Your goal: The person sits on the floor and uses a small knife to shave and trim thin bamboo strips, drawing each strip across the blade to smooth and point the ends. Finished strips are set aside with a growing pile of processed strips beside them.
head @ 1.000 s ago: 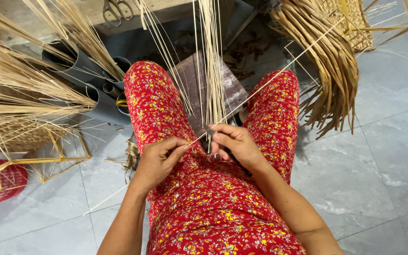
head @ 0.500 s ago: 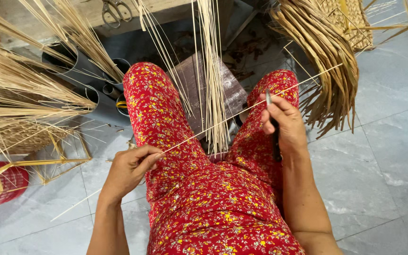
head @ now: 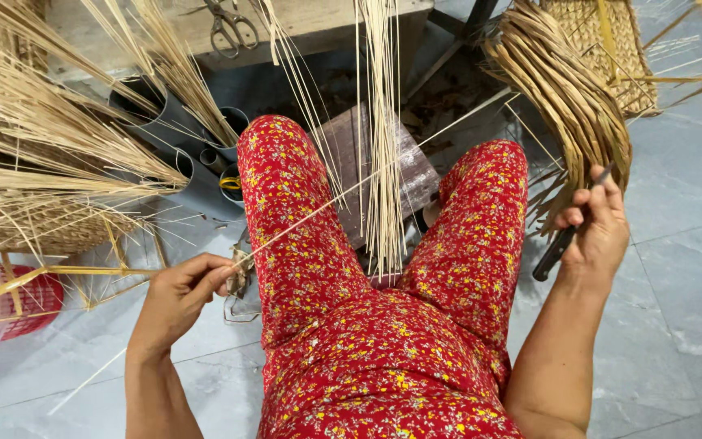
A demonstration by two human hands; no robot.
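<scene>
My left hand pinches the near end of a long thin bamboo strip that runs up and right across my left knee. Out past my right knee, my right hand grips a dark-handled knife, blade up by the thumb. A sheaf of thin pale strips stands upright between my knees, in front of a dark wooden block. My legs are in red flowered cloth.
Bundles of pale strips fan out at the left over dark tubes. A curved bunch of brown strips and a woven basket lie at the upper right. Scissors rest on a wooden bench. A red basket sits at the left.
My hands have moved apart from my lap: the left went down and left pulling the strip, the right swung out to the right with the knife.
</scene>
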